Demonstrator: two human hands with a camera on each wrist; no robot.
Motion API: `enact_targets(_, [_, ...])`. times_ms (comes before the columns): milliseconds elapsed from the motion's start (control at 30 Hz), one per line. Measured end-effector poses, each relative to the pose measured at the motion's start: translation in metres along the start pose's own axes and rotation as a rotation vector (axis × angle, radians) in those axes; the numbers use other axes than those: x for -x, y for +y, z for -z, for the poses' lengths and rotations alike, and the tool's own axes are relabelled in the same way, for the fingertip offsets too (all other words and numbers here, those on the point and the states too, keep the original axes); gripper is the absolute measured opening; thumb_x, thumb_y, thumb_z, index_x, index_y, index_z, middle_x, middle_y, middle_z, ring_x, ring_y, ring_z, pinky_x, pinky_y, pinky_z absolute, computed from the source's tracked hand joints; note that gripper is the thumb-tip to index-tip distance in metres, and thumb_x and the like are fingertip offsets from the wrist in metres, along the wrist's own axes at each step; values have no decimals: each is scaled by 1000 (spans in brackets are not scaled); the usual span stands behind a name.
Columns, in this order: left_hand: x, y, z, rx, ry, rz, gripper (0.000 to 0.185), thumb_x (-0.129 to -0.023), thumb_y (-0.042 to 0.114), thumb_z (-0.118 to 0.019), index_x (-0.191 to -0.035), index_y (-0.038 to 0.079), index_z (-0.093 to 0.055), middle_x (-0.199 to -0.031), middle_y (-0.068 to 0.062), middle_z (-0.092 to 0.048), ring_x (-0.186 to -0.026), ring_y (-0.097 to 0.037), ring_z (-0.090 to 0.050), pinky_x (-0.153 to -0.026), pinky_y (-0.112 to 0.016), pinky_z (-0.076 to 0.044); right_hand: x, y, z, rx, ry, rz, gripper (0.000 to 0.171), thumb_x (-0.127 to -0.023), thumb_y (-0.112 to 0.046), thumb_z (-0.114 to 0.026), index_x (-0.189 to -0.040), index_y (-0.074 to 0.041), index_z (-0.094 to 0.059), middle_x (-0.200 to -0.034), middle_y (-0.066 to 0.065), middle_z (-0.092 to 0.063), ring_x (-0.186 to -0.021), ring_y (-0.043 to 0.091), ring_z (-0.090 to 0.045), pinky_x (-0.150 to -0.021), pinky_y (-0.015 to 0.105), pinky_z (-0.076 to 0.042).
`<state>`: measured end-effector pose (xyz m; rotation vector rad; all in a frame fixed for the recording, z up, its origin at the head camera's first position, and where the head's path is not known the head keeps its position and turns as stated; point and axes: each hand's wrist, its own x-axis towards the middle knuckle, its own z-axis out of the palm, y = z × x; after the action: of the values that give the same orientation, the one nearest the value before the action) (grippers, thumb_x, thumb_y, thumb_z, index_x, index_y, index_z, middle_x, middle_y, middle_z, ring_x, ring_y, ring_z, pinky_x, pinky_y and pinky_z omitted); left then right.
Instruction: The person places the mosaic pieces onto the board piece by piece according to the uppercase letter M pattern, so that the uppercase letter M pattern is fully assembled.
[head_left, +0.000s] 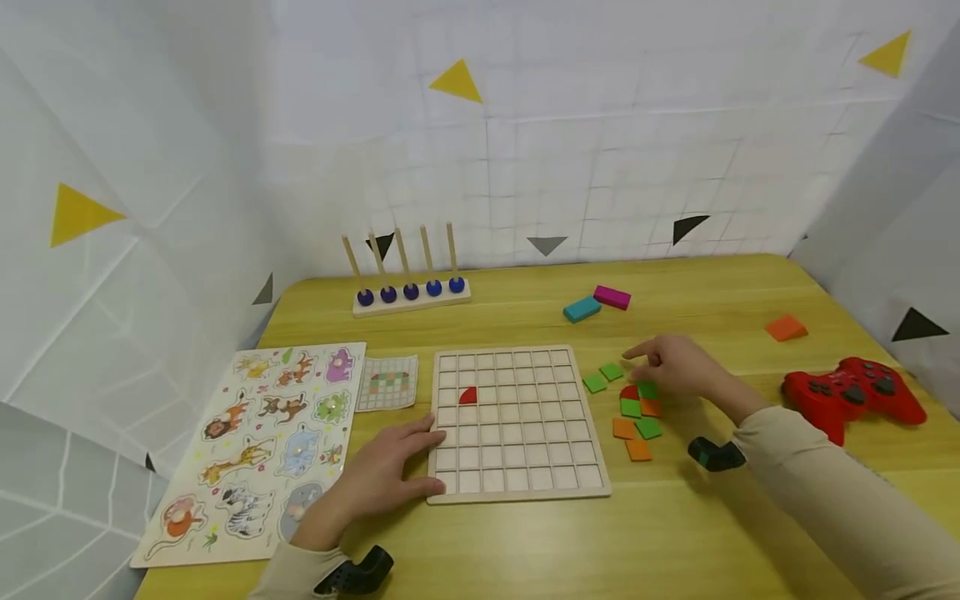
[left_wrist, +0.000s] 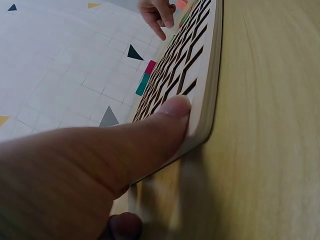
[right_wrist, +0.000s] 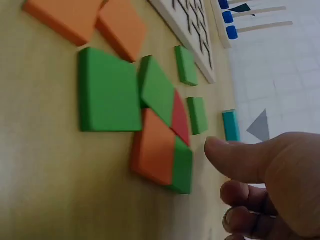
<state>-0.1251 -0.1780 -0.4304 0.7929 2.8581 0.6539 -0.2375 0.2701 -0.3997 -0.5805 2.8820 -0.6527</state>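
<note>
A wooden grid board (head_left: 517, 425) lies mid-table with one red quarter-round piece (head_left: 468, 396) in a cell near its upper left. My left hand (head_left: 416, 450) rests flat on the board's lower-left edge; in the left wrist view its thumb (left_wrist: 170, 112) presses the board's rim (left_wrist: 207, 100). Right of the board lies a cluster of green, orange and red tiles (head_left: 637, 408), with two green tiles (head_left: 603, 377) apart. My right hand (head_left: 648, 360) hovers just over the cluster, fingers loosely curled, holding nothing. The right wrist view shows a green tile (right_wrist: 107, 90), an orange tile (right_wrist: 155, 147) and a red piece (right_wrist: 180, 117).
An animal peg puzzle (head_left: 262, 442) and a pattern card (head_left: 387, 383) lie left of the board. A peg rack with blue beads (head_left: 411, 287) stands at the back. Teal (head_left: 582, 309) and magenta (head_left: 612, 297) blocks, an orange wedge (head_left: 785, 327) and a red game controller (head_left: 851, 393) sit to the right.
</note>
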Motion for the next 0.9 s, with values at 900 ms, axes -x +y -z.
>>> enact_targets(900, [-2,8,-8,-73,18,45,65,-85,58,-67,-141,26,-56,-154,-1,-46,-128,-32,-52,-94,-53,-46,-24,-27,-21,66,101,86,29,-87,-26,-75,-106,-5,-73,-82,3,-59,-71,15,-48,-62,29,-39])
